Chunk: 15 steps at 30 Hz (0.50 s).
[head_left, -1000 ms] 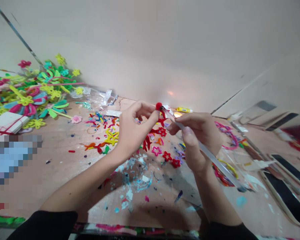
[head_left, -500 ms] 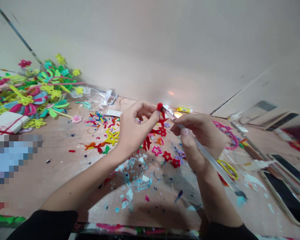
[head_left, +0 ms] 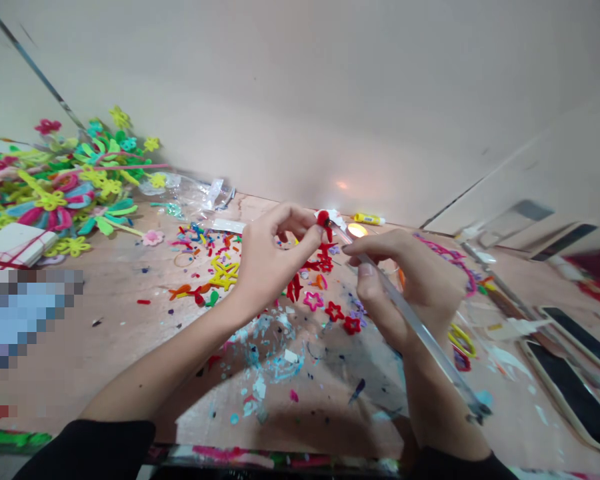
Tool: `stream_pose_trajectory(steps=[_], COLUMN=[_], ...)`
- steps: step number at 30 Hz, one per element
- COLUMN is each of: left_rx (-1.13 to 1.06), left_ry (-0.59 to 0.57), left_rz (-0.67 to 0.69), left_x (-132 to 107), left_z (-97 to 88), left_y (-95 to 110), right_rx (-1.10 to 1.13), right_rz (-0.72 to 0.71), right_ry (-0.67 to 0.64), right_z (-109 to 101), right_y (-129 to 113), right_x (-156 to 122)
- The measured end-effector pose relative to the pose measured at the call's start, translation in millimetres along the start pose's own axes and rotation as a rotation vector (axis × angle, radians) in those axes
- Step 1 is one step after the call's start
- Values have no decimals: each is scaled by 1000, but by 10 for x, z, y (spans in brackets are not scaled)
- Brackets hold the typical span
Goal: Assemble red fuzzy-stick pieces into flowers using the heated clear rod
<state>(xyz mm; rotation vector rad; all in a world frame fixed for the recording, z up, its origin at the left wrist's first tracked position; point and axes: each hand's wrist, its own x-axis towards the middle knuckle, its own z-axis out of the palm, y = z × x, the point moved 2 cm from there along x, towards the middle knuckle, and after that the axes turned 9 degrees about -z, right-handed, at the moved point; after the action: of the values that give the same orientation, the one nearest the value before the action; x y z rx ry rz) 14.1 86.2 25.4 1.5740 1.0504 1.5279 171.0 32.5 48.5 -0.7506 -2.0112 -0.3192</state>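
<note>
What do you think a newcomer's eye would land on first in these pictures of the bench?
A big heap of bright pipe-cleaner flowers fills the far left of the bench. At the centre, the left hand pinches a small red pom-pom while the right hand holds a long clear rod close to it. Colourful cut pieces lie scattered across the bench.

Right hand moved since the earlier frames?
Yes. Against the pink felt star outline on the table, the right hand has shifted rightward, and the clear plastic rod in it now slants more steeply.
</note>
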Motion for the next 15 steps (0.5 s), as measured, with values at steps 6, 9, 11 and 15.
stream_pose_trajectory(steps=[6, 9, 11, 15], left_rx=[-3, -3, -7, -8], left_ry=[-3, -12, -27, -63], left_rz=[-1, -5, 0, -7], left_x=[-1, 2, 7, 16], left_z=[-3, -1, 2, 4], left_y=[-3, -10, -10, -2], right_rx=[-34, -70, -88, -118], right_rz=[-26, -77, -97, -165], right_ry=[-18, -8, -12, -52], right_z=[1, 5, -2, -21], right_y=[10, 27, 28, -8], right_x=[-8, -11, -5, 13])
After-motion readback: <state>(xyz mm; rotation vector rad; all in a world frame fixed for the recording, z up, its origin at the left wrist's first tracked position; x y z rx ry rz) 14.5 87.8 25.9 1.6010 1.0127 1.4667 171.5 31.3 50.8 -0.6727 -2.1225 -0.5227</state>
